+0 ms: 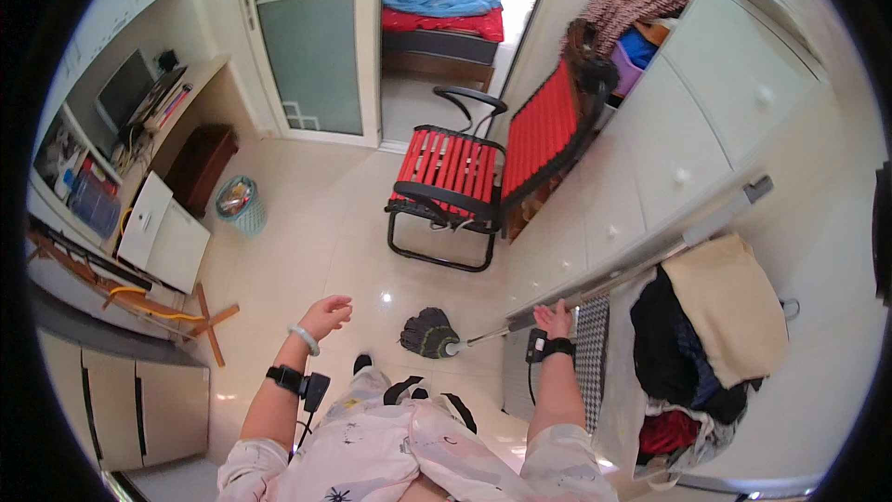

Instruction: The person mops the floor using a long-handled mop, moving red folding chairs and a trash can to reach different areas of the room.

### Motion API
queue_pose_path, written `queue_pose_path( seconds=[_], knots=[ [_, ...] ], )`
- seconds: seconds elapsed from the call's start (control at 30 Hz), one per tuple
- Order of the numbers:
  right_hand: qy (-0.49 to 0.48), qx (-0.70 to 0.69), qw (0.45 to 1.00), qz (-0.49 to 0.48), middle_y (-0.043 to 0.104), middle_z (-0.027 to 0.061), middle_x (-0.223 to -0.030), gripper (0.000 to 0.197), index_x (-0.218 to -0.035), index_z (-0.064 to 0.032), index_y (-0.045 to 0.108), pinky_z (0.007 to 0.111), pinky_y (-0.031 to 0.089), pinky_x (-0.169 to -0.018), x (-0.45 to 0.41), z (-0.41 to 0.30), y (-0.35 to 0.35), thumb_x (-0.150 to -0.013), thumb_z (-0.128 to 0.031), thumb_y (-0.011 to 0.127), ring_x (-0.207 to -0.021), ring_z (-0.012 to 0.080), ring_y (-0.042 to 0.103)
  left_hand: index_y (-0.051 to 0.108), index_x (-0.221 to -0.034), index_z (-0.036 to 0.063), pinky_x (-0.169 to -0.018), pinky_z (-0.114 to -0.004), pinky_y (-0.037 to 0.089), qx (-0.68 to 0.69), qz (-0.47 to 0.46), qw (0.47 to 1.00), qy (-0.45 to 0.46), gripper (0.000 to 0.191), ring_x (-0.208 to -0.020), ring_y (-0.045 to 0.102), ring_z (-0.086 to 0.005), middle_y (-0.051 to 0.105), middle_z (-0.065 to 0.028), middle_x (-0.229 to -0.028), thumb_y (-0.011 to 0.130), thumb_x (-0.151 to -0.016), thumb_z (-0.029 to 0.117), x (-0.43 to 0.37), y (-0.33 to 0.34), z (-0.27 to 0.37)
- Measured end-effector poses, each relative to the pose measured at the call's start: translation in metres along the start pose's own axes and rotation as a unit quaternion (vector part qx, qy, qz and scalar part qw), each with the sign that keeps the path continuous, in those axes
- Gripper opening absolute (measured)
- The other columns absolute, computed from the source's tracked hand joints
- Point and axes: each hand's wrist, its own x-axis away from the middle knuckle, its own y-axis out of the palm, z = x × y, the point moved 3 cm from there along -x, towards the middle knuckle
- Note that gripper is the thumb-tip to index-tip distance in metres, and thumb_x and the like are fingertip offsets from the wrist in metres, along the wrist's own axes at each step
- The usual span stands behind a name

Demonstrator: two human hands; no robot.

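My left hand (327, 318) is held out over the tiled floor, empty, with its fingers loosely curled and apart. On that arm are a pale bangle (304, 340) and a black strap with a small device (315, 390). My right hand (554, 321) overlaps the pole of a mop (488, 337), so a short length is hidden; whether the fingers grip it is unclear. The mop's dark grey head (426, 333) lies on the floor between my hands. Past my right hand the pole runs up to a thick grey end (725, 213) in front of white cabinets.
A red-and-black chair (453, 174) stands ahead beside the white cabinets (627, 174). Piled clothes (725, 314) lie at right. At left are a wastebasket (241, 206), a wooden stand's crossed feet (206, 324) and a desk (174, 111). A sliding glass door (306, 49) is ahead.
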Motion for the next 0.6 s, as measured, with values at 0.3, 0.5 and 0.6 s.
queue_pose_path(
  seconds=[0.3,0.5,0.6],
  knots=[
    [0.038,0.037,0.995,0.085,0.050,0.0205,-0.085,0.043,-0.104,0.0079,0.029,0.042,0.051,-0.057,-0.025,0.045,0.009,-0.083,-0.025,0.047,-0.069,0.0316,0.057,0.047,-0.111,0.0052,-0.069,-0.026,0.044,-0.071,-0.068,0.995,-0.015,0.038,-0.083,0.054,-0.0132,0.055,-0.0055,-0.096,0.053,-0.079,0.025,-0.131,-0.052,0.014],
    [0.077,0.048,0.990,0.105,0.053,0.0165,-0.075,0.026,-0.086,0.0092,0.042,0.035,0.052,-0.062,-0.009,0.082,0.075,-0.081,-0.017,0.047,-0.067,0.0258,0.057,0.052,-0.103,0.0000,-0.078,-0.030,0.043,-0.182,-0.051,0.981,0.047,0.037,-0.087,0.056,-0.0229,0.057,-0.0147,-0.095,0.055,-0.074,0.024,-0.266,-0.096,0.036],
    [0.072,0.043,0.994,0.067,0.056,0.0145,-0.078,0.022,-0.088,0.0046,0.047,0.033,0.051,-0.063,-0.014,0.076,0.126,-0.082,-0.017,0.047,-0.071,0.0238,0.058,0.050,-0.105,0.0006,-0.075,-0.031,0.044,-0.334,-0.073,0.936,0.087,0.042,-0.085,0.056,-0.0230,0.058,-0.0135,-0.095,0.057,-0.072,0.026,-0.316,-0.090,0.063]
  ],
)
